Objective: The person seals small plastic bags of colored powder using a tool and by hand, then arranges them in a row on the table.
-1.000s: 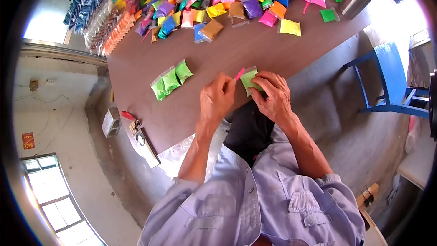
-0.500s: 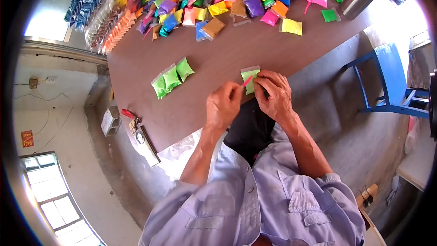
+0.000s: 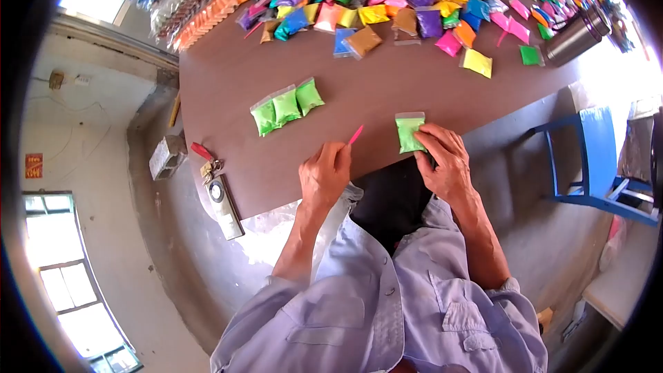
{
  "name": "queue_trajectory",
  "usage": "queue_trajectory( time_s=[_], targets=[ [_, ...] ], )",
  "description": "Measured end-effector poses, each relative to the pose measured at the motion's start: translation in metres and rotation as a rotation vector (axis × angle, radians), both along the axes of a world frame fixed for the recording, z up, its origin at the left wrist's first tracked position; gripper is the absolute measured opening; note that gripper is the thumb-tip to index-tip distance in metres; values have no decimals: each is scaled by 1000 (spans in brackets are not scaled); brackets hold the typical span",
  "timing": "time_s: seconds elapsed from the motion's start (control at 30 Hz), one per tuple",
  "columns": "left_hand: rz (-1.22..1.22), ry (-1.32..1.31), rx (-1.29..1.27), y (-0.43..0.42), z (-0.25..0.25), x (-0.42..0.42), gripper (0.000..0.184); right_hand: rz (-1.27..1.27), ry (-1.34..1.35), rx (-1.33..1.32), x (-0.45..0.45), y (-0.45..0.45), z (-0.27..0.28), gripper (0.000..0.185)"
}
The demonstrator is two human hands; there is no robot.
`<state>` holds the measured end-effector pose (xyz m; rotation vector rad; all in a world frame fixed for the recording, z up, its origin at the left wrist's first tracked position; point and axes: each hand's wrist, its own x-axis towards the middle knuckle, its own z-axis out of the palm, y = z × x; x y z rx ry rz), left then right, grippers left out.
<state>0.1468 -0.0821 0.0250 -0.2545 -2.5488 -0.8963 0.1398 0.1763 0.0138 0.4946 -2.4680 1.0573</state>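
My left hand (image 3: 324, 174) is closed around a thin pink stick (image 3: 356, 134), whose pointed end sticks up past the fingers. My right hand (image 3: 445, 160) grips the right side of a small green packet (image 3: 409, 134) at the near edge of the table, thumb and fingers on its lower right. The packet is clear plastic with a pale strip along its top, and the pink stick is apart from it. Farther left lie three similar green packets (image 3: 286, 107), side by side and touching or overlapping.
A heap of colourful packets (image 3: 376, 14) covers the back of the brown table (image 3: 228, 83). A steel flask (image 3: 579, 36) lies tilted at the back right. Keys with a red strap (image 3: 202, 152) and a pale device (image 3: 224, 207) sit at the left edge. A blue chair (image 3: 597, 145) stands right.
My hands have moved apart, and the pink stick has come away from the green packet. My right hand still grips the packet, now with more of it showing. The view has shifted.
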Motion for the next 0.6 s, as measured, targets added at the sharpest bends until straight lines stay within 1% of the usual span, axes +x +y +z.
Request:
queue_trajectory(
  time_s=[0.03, 0.1, 0.13, 0.2, 0.37, 0.6],
  targets=[
    [14, 2, 5, -8, -4, 6, 11, -2, -8, 21, -1, -1, -1, 31],
    [77, 78, -81, -22, -10, 16, 11, 15, -10, 12, -6, -5, 0, 30],
    [95, 66, -98, -29, -10, 20, 10, 23, 2, -14, -10, -11, 2, 30],
    [106, 71, -90, -37, -13, 23, 11, 39, 11, -37, -20, -28, 7, 29],
    [97, 95, -87, -42, -19, 19, 13, 177, 120, -40, -63, -89, 28, 23],
    [95, 88, -19, -44, -19, 19, 13, 237, 172, -25, -103, -137, 26, 21]
  ],
)
